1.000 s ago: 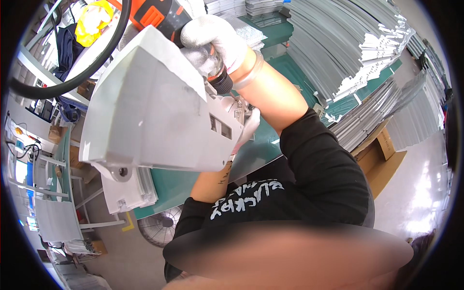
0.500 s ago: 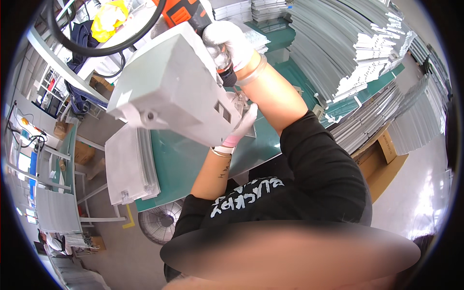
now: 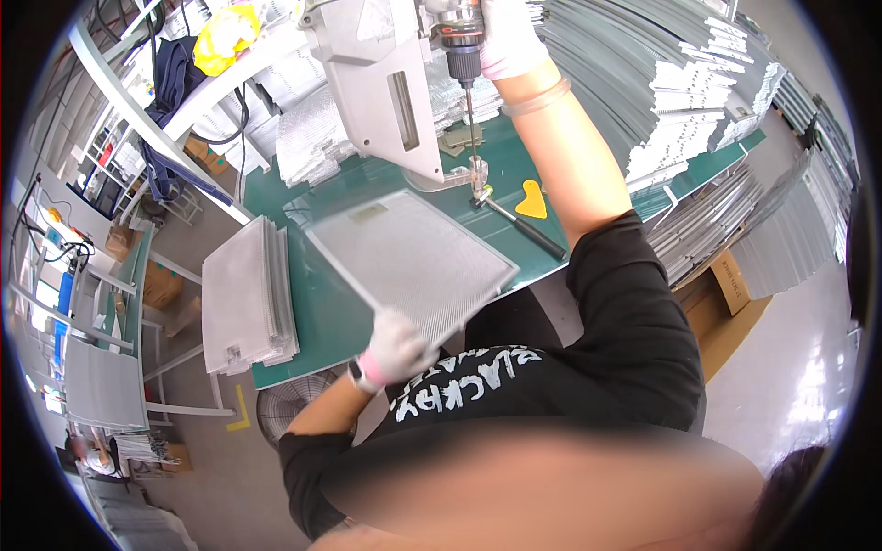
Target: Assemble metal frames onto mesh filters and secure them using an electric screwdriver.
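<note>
Spreading under the work, the green tabletop [image 3: 320, 321] carries a tall pile of grey sheets [image 3: 606, 83] on the right. Toward the top is a grey machine frame [image 3: 354, 92]. Nearer, a grey panel [image 3: 418, 257] is over the tabletop's near part, the left hand's [image 3: 397, 347] grip closed on its near edge. Beside the frame, a drill [image 3: 463, 44] points downward; the right hand [image 3: 510, 41] is against it, partly out of view, so I cannot tell how closed that grip is. Below lie a hammer [image 3: 525, 227] and a flat yellow piece [image 3: 531, 199].
</note>
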A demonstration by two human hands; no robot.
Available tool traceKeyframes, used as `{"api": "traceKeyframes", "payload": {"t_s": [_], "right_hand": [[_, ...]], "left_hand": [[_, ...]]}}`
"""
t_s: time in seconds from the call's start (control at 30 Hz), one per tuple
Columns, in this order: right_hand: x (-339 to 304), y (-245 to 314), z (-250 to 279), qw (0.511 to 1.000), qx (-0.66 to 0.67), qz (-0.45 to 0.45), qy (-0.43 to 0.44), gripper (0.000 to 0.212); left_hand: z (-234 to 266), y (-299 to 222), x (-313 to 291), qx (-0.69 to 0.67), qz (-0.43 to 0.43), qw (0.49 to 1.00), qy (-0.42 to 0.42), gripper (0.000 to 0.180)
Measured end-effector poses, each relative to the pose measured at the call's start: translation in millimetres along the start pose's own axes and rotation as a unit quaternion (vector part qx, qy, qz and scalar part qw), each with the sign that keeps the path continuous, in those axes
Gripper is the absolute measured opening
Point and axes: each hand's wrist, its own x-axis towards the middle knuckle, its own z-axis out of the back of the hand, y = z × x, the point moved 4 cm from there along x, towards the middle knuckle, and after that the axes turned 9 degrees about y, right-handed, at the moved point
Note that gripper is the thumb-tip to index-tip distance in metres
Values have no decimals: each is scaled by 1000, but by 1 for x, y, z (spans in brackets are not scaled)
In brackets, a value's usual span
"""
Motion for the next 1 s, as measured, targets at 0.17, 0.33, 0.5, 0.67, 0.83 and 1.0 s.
{"api": "traceKeyframes", "payload": {"t_s": [0.17,0.33,0.5,0.67,0.83,1.0], "right_hand": [[-17,0,-7,1000,-19,-4,8,13],[-25,-14,5,1000,-10,-13,22,15],[-35,-29,-7,998,52,-26,32,22],[-68,-36,-23,999,-28,-16,-27,40],[-101,-49,-19,994,-104,-17,-20,18],[-116,-54,-22,991,-134,-22,-19,26]], "left_hand": [[-128,0,-149,-46,129,914,383,16],[-2,17,-7,235,202,950,49,40],[-7,75,33,126,373,919,-7,38],[6,18,70,77,296,951,-47,26],[15,-17,76,84,234,961,-120,29],[13,-21,78,74,240,964,-86,28]]}}
